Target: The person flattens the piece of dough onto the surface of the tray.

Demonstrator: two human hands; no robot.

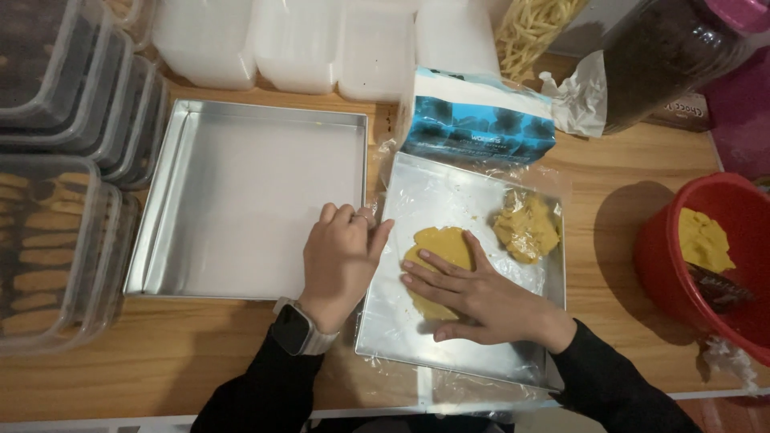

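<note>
Your right hand lies flat, fingers spread, pressing the flattened yellow dough disc in the plastic-lined square metal tray. Your left hand is loosely curled, holding nothing, resting at that tray's left rim. Second rough dough lump sits at tray's upper right.

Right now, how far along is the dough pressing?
Done: tray lined with plastic film, two dough lumps in it. In hand: right hand lies flat on one lump; left hand rests at the tray edge. Left: second lump unflattened, more dough in the red bowl, second tray unused.
</note>
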